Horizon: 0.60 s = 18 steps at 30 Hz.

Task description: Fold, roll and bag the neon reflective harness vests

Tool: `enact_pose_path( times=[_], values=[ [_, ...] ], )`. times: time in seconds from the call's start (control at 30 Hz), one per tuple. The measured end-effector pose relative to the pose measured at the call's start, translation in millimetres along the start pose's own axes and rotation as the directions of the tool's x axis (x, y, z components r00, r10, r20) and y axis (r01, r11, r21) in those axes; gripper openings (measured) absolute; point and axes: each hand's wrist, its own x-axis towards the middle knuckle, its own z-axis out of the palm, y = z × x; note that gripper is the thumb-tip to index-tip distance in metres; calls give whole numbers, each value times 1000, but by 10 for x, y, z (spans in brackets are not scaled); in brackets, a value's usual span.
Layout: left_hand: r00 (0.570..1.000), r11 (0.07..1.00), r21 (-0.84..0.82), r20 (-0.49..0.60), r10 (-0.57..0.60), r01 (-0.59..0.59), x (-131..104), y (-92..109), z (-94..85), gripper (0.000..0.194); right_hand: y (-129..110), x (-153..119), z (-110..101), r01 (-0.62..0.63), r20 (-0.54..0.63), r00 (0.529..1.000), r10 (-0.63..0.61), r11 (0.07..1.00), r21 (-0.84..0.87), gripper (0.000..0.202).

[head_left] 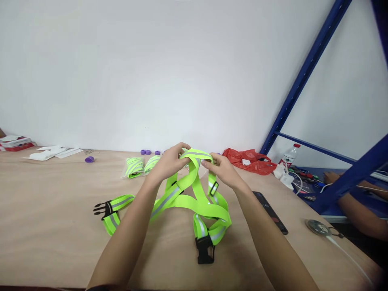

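A neon-yellow reflective harness (203, 207) with grey stripes is partly lifted over the table, its lower straps lying in loops. My left hand (172, 161) pinches its upper strap from the left. From the right, my right hand (222, 167) grips the same strap, fingers closed around it. A black prong buckle half (103, 209) rests on the table to the left of my left forearm. The matching socket half (205, 249) hangs at the near end of a strap, close to the table's front. A black slider (214, 188) sits below my right hand.
Bagged folded harnesses (134, 167) and small purple rolls (148, 152) lie near the wall. A red plastic bag (250, 160), a phone (270, 212) and a round corded device (317, 227) are on the right. Behind blue rack posts (306, 76) is another person's arm (360, 210).
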Motion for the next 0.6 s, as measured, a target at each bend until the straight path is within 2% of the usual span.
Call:
enact_pose_path(
  times=[0.13,0.2,0.33,0.43,0.5,0.6],
  values=[
    [997,994,-103,65,-37,44,-17,-74,-40,37,-142,56,-20,56,-94,995,-42,987,152,40],
    [998,992,-123,51,-25,31,-24,-106,-18,37,-175,73,14,61,-136,990,-35,980,191,42],
    [995,996,92,-101,22,-13,-48,-74,40,30,-172,103,96,3,-192,980,48,967,256,45],
    [998,985,160,-11,63,-61,-75,24,88,39,-170,114,124,-26,-176,981,79,959,284,45],
    [995,985,144,61,82,-90,-76,75,116,36,-177,111,122,-24,-180,980,80,954,298,49],
    [991,991,81,88,97,-104,-43,76,131,32,-173,102,92,-4,-190,979,70,945,328,63]
  ],
)
